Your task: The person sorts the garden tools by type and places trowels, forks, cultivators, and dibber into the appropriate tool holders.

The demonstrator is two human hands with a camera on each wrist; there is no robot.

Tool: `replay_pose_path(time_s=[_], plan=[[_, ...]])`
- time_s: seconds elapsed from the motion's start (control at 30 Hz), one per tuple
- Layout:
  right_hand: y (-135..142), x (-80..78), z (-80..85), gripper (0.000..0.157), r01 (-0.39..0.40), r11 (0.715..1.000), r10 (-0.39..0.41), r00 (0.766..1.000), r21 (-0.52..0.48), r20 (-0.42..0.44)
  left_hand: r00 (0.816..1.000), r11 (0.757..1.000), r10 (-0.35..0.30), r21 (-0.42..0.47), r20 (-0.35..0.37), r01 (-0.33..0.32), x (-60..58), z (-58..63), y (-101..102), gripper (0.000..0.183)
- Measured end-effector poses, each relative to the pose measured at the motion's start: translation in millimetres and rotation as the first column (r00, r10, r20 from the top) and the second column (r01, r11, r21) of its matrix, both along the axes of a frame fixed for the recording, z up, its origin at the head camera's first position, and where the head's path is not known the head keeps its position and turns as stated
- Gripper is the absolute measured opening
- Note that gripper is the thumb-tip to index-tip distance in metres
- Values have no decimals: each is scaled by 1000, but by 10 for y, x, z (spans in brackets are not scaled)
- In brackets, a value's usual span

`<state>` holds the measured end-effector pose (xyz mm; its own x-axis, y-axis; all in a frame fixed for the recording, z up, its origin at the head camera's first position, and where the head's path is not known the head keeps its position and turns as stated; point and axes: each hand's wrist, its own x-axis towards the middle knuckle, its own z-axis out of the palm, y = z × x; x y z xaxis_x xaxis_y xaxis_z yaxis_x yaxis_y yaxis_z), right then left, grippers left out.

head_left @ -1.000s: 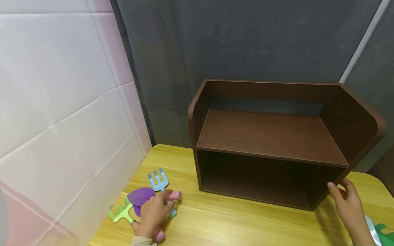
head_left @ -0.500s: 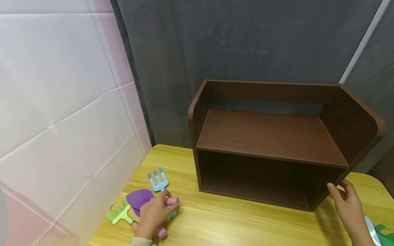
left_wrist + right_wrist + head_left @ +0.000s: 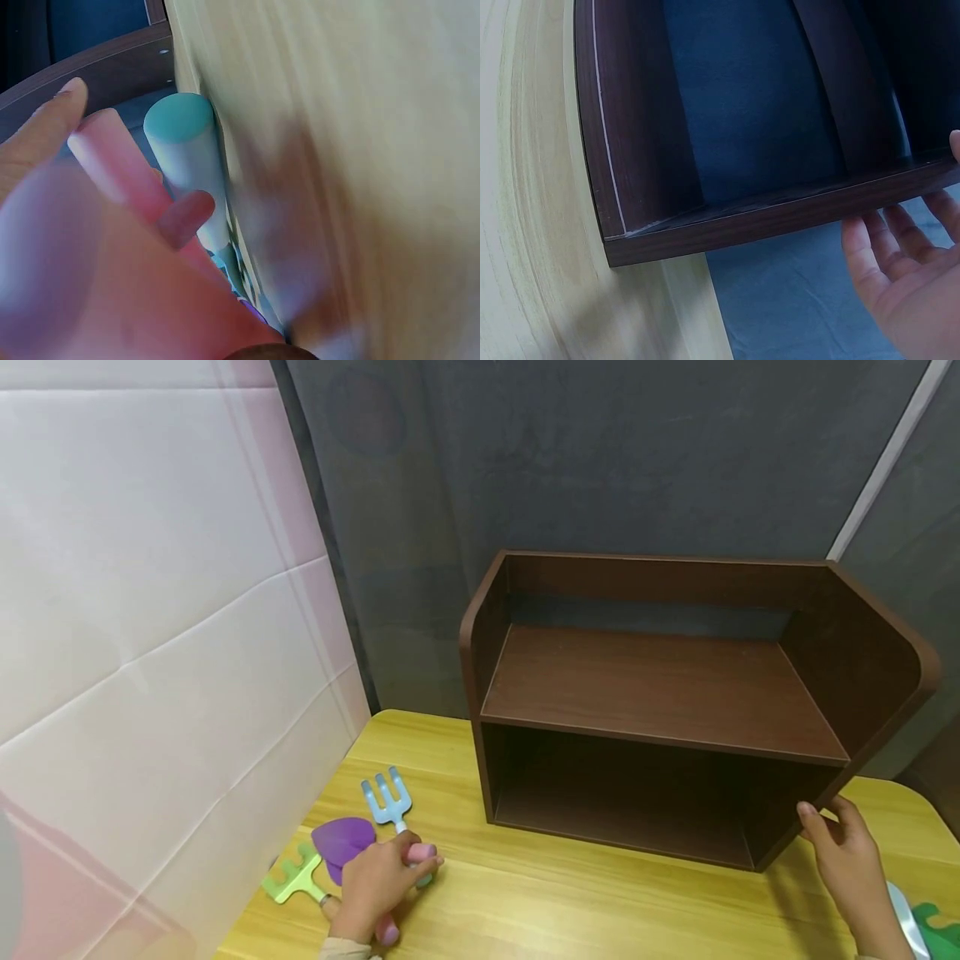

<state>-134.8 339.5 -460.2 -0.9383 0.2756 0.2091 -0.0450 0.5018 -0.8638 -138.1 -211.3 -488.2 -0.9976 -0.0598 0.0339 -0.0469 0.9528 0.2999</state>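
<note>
My left hand [image 3: 378, 881] pinches the pink handle [image 3: 422, 852] of a toy trowel with a purple blade [image 3: 342, 842], low over the table. Beside it lies a light blue toy fork [image 3: 388, 797], tines toward the back; its pale handle with a teal end [image 3: 180, 124] runs close alongside the pink one. A green toy rake [image 3: 296, 877] is at the left, its handle partly hidden under my hand; another pink handle end [image 3: 387, 931] shows below the palm. My right hand [image 3: 847, 864] holds the right side panel of a dark brown shelf [image 3: 667, 689], fingers outside, thumb at the front edge.
The two-level shelf stands at the back of the yellow wood-grain table [image 3: 585, 910]. A green toy piece [image 3: 937, 935] and a pale blue-white strip [image 3: 906, 918] lie by my right wrist. A white cloth wall [image 3: 165, 568] borders the left side, a grey curtain [image 3: 637, 460] the back.
The pink handle in my left hand has shifted slightly toward the front, and the thumb has moved a little to the right. My right hand stays on the shelf.
</note>
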Motion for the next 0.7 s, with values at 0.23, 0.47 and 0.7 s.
replay_pose_path(time_s=[0.23,0.47,0.7], plan=[[-6,-11,10,29,3,1000,-3,1000,0,-7,1000,1000,22,-2,-3,-22,32,48,-4,54],[-22,-21,12,28,-2,1000,1,998,-16,-55,997,997,66,-26,-34,-67,81,89,-20,51],[-20,-9,-9,29,-12,1000,11,997,-10,-79,996,997,74,-28,-50,-75,126,80,-53,48]])
